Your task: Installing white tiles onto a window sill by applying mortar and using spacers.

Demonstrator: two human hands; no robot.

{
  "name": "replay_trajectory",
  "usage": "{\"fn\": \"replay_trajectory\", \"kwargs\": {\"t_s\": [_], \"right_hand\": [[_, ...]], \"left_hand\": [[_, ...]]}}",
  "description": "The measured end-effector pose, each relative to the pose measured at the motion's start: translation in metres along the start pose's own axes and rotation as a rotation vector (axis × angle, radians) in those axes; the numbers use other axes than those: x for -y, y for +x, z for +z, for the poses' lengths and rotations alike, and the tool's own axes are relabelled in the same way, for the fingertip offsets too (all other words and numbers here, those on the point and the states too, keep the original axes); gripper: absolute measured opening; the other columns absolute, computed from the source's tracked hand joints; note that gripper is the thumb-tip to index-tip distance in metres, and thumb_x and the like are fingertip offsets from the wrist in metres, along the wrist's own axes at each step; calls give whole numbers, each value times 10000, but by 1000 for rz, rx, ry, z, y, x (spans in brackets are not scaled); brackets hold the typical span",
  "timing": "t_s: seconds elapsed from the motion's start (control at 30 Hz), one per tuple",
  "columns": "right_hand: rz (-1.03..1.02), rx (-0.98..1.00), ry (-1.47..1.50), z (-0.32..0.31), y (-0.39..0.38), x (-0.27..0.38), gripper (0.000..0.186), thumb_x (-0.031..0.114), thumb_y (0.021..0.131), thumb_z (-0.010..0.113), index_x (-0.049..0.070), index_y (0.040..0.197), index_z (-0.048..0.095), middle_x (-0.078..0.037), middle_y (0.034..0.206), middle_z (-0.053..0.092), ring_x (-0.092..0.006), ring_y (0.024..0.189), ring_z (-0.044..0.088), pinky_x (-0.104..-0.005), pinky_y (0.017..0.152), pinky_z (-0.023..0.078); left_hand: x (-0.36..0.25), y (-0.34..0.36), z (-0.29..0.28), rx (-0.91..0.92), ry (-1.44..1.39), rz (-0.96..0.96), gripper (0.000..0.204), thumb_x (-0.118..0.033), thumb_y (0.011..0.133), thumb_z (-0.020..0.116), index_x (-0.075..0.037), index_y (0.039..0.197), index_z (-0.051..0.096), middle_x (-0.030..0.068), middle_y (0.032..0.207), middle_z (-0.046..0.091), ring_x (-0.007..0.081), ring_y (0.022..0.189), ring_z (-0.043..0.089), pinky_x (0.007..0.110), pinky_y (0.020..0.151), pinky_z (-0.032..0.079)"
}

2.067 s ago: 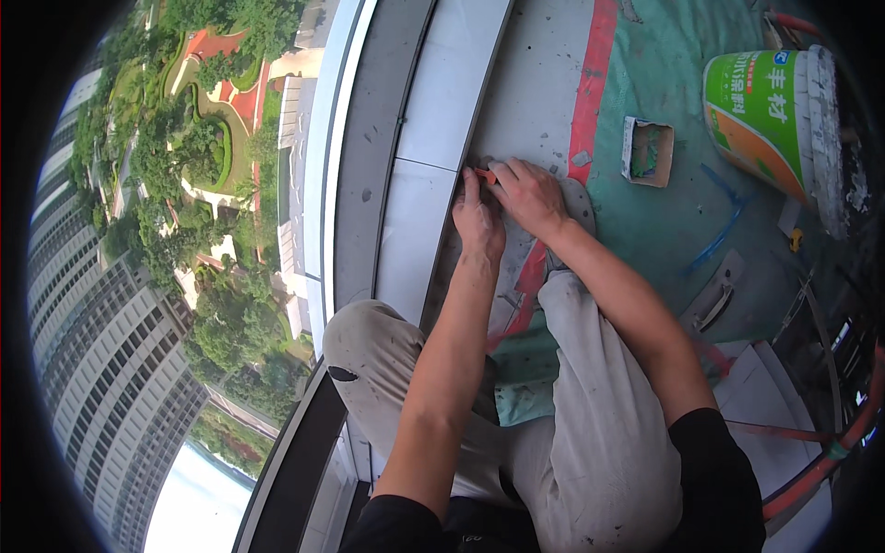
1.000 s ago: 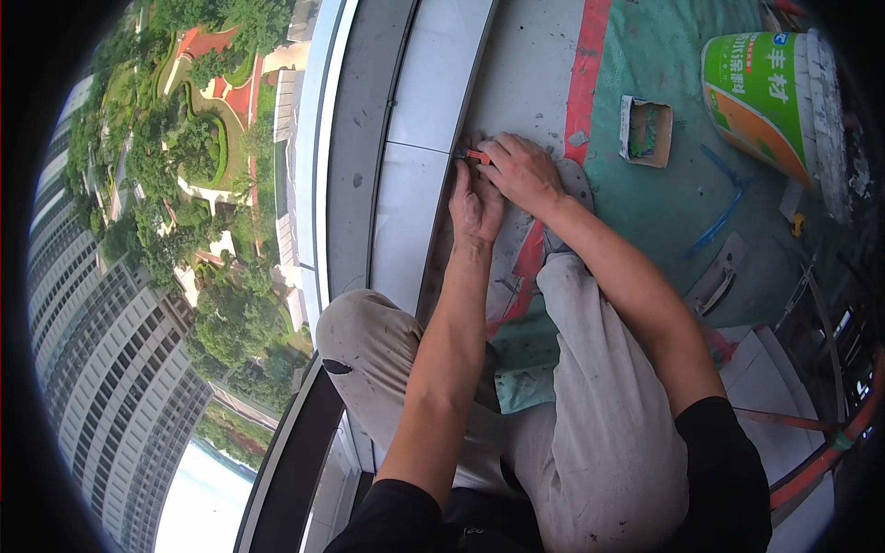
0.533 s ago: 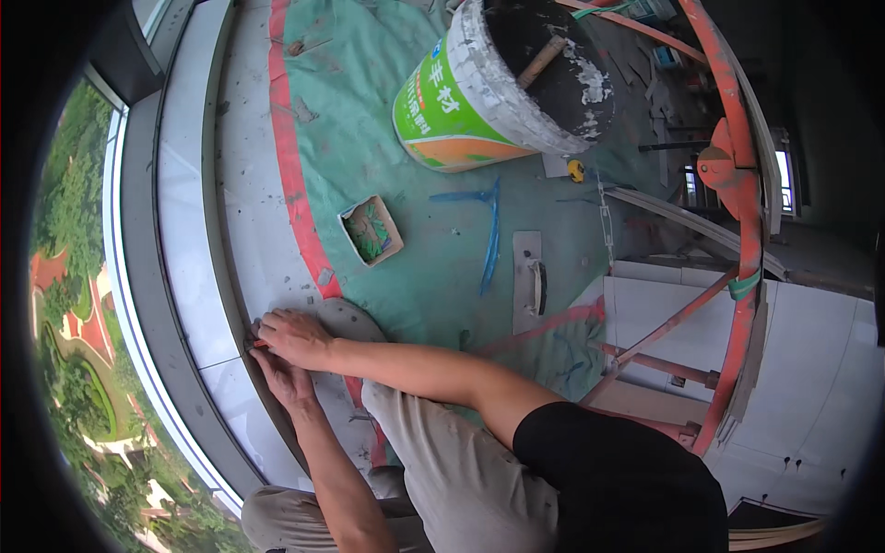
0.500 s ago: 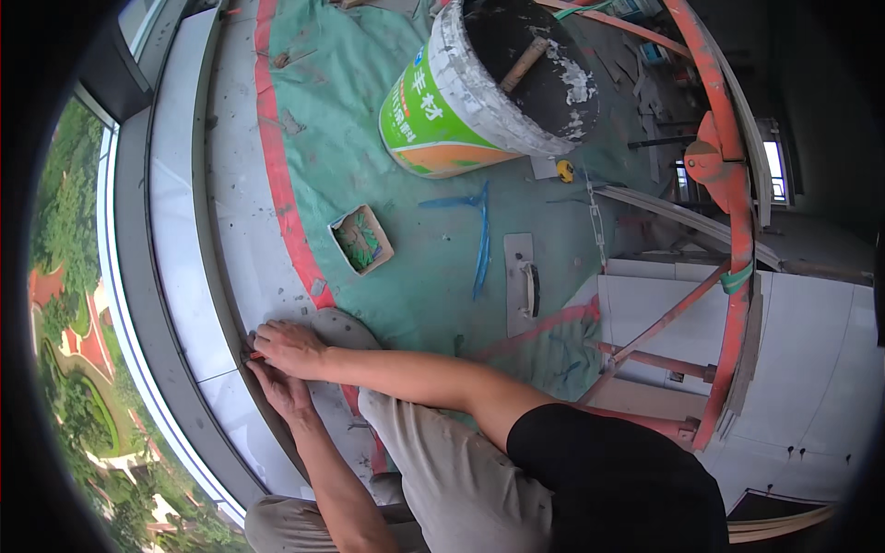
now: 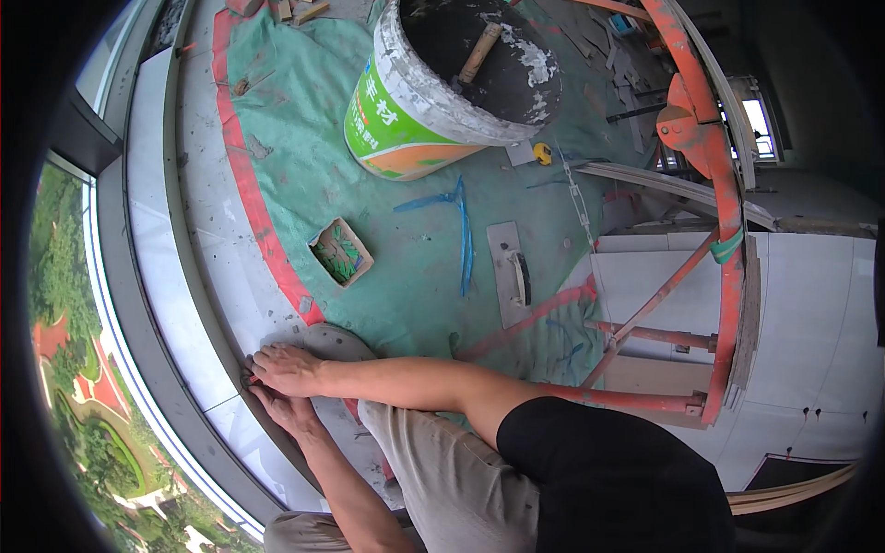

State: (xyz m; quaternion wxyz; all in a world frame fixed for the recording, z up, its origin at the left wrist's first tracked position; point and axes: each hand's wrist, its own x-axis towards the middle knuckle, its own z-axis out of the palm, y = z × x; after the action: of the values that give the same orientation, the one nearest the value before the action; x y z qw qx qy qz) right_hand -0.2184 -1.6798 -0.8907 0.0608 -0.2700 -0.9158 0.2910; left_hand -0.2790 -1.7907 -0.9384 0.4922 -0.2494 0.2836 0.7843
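My right hand [image 5: 288, 369] is closed, its fingertips pinched at the foot of the pale tiled ledge [image 5: 173, 263] under the window. Just below it my left hand [image 5: 284, 411] is closed too, thumb and finger drawn to the same spot. A small red piece [image 5: 255, 379] peeks out between the fingertips of both hands, too covered to name its kind. Beside my right hand lies a round grey disc [image 5: 336, 342], partly under the forearm. Farther off stands a small open carton [image 5: 357, 274] holding green and reddish plastic bits.
A large bucket [image 5: 406, 124] with grey paste and a wooden handle stands on the green sheet [image 5: 406, 318]. To the right lie a flat trowel [image 5: 503, 276], blue ties [image 5: 466, 241] and a yellow tape measure [image 5: 542, 154]. An orange metal frame [image 5: 728, 267] rises at right.
The view has shifted a little, so the bucket, carton and trowel sit farther left. Both hands stay at the same spot along the ledge, with the red piece less visible between them.
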Motion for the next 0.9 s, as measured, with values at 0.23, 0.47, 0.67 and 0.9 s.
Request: {"fn": "replay_trajectory", "kwargs": {"t_s": [0.23,0.47,0.67,0.9], "right_hand": [[-147,-38,-92,3,5,4,286,246,999,634,39,1090,810,-120,1170,700,-290,1165,665,-464,1030,542],[-80,-110,-109,5,-9,-3,234,221,969,660,36,986,804,-120,1080,714,-301,1107,708,-447,967,547],[-93,-142,-55,-3,4,4,205,213,948,681,50,999,793,-115,1085,717,-286,1093,713,-444,978,559],[-54,-3,16,-8,-6,-1,182,182,942,699,53,1039,784,-115,1108,734,-313,1123,713,-456,1002,576]], "left_hand": [[-17,22,-27,210,-128,10,409,-346,1251,442,-92,1523,612,97,1575,619,288,1491,553,489,1343,393],[8,3,5,-153,15,34,498,-342,1239,387,-38,1607,528,149,1704,526,337,1580,480,504,1381,333],[-22,9,-17,141,-65,-117,499,-345,1229,419,-34,1607,520,155,1649,555,353,1549,501,515,1355,364],[-5,4,44,-404,362,154,299,-345,1177,641,-64,1078,669,92,1105,728,267,1036,735,432,952,648]]}}
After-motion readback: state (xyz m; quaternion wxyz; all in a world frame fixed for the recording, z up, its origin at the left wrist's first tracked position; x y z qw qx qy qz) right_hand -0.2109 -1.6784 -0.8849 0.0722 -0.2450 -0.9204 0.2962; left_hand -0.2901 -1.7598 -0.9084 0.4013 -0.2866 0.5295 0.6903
